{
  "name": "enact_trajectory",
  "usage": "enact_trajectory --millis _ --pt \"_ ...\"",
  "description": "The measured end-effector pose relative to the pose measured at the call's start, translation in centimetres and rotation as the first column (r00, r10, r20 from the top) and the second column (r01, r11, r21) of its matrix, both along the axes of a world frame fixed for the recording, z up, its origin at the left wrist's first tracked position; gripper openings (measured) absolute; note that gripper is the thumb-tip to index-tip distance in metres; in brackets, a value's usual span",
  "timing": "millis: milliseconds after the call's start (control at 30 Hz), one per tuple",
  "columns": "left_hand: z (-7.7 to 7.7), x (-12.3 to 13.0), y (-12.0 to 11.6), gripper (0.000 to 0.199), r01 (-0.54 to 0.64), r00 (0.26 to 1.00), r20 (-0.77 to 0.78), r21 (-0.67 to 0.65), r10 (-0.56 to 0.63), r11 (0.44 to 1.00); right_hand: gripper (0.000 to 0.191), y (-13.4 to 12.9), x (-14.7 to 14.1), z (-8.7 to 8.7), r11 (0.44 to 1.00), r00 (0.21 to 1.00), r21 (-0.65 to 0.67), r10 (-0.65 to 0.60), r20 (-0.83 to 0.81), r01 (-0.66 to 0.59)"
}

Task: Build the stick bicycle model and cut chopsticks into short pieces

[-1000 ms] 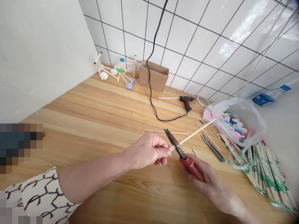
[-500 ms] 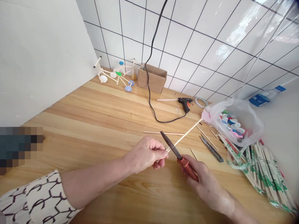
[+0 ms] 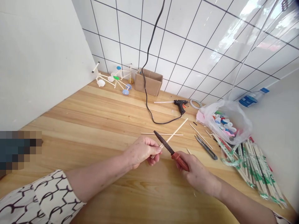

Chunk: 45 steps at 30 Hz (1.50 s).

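Two slim wooden sticks, a long one (image 3: 178,129) and a short end beside it, are pinched between the thumb and fingers of my left hand (image 3: 146,151). The long one slants up to the right. Wrapped around the red handles of a pair of long-nose pliers (image 3: 165,143) is my right hand (image 3: 195,169). The dark jaws cross the long stick just beyond my left fingertips; whether they grip it I cannot tell. Behind them a thin stick (image 3: 149,133) lies flat on the wooden table (image 3: 105,121).
Right of my hands lie thread snips (image 3: 205,147), wrapped chopsticks (image 3: 259,168) and a plastic bag (image 3: 245,124) of bottle caps. Toward the wall are a black glue gun (image 3: 180,105) with its cord, a tape roll (image 3: 195,104), a cardboard box (image 3: 148,83), stick-and-cap models (image 3: 116,77) and a bottle (image 3: 251,99).
The long stick now sticks out less far past the pliers. Both hands and the pliers have shifted slightly left in view, along with the whole scene. My grips look the same.
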<state>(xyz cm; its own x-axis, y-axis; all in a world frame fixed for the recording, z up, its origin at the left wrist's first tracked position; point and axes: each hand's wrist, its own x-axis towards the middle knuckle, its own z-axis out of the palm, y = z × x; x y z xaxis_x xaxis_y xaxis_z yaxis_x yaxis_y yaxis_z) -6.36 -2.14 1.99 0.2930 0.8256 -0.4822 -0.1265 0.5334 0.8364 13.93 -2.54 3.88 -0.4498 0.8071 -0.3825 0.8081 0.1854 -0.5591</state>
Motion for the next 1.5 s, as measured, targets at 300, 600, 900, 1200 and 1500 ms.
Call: enact_trajectory --millis 300,600,900,1200,1500 --pt "-0.7 0.0 0.3 0.015 -0.026 1.0 0.016 -0.037 0.027 0.999 0.022 0.6 -0.7 0.3 0.999 1.0 -0.037 -0.001 0.003 0.001" --pt "-0.8 0.0 0.4 0.018 -0.005 1.0 0.003 -0.021 0.005 1.0 0.019 0.3 -1.0 0.6 0.999 0.999 -0.021 -0.046 0.02 0.047" --pt "-0.4 0.0 0.3 0.018 0.065 0.997 0.043 -0.014 -0.065 0.998 0.018 -0.1 -0.8 2.6 0.972 0.993 -0.234 -0.06 -0.101 0.035" --pt "-0.5 -0.1 0.6 0.015 0.053 0.997 0.063 0.0 -0.053 0.999 0.022 0.1 -1.1 2.7 0.953 0.981 -0.299 -0.099 -0.169 0.044" --pt "-0.8 -0.2 0.8 0.016 0.047 0.997 0.067 -0.004 -0.046 0.999 0.016 0.6 -1.4 1.6 0.965 0.99 -0.25 -0.11 -0.092 0.084"
